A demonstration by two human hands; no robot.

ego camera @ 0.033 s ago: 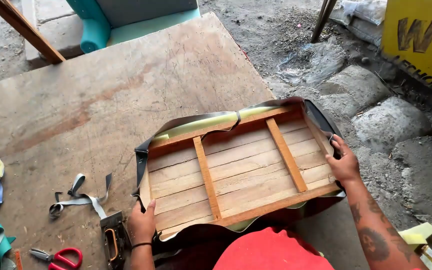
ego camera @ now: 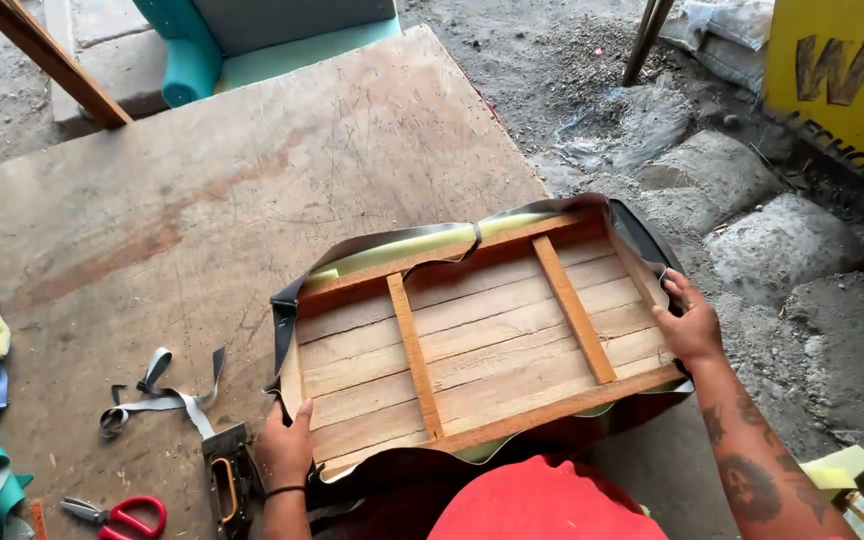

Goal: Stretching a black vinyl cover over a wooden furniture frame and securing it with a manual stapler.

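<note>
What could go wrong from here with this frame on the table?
The wooden frame overhangs the table edge on the right hand side, so it might tip if released. The staple gun by the left hand could be knocked. The dark cover looks loose and may slip.

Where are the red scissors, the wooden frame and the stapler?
Red scissors (ego camera: 124, 516), head view, on a red handle loop.
Wooden frame (ego camera: 414, 352), head view, on the left crossbar.
Staple gun (ego camera: 226, 478), head view, on its dark body.

A rectangular wooden frame (ego camera: 482, 340) of pale slats and orange-brown battens lies flat, underside up, at the near right of the board, with dark covering and yellow-green foam folded around its edges.
</note>
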